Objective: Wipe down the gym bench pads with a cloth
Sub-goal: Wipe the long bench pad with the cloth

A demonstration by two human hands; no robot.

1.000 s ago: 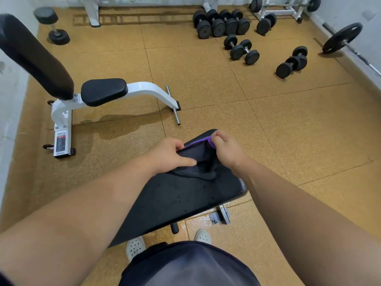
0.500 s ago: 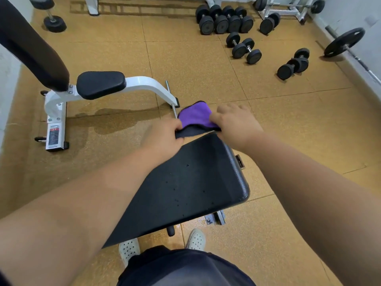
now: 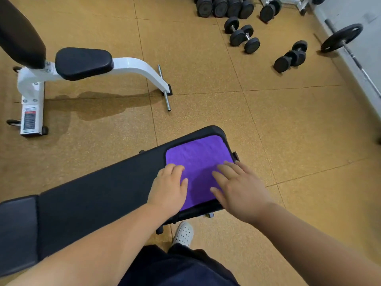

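Head camera, looking down over a gym floor: a purple cloth (image 3: 198, 162) lies spread flat on the far end of a long black bench pad (image 3: 107, 195) that runs from lower left toward the middle of the view; the cloth covers nearly the full width of that end, its far edge close to the pad's rounded corner; the left hand (image 3: 169, 188) rests palm down on the cloth's left edge, fingers loosely curled, partly on cloth and partly on bare pad; the right hand (image 3: 237, 188) lies flat on the cloth's near right corner with fingers spread open, pressing rather than gripping; the two hands sit apart, with purple cloth showing between them; both bare forearms reach in from the bottom edge; below the pad, one white perforated shoe (image 3: 183, 234) stands on the tan speckled floor (image 3: 288, 131); to the upper left stands a second bench with a white frame (image 3: 136, 68) and a black seat pad (image 3: 83, 62); several black dumbbells (image 3: 243, 37) lie scattered at the top; a barbell (image 3: 341, 38) rests beside the right wall.
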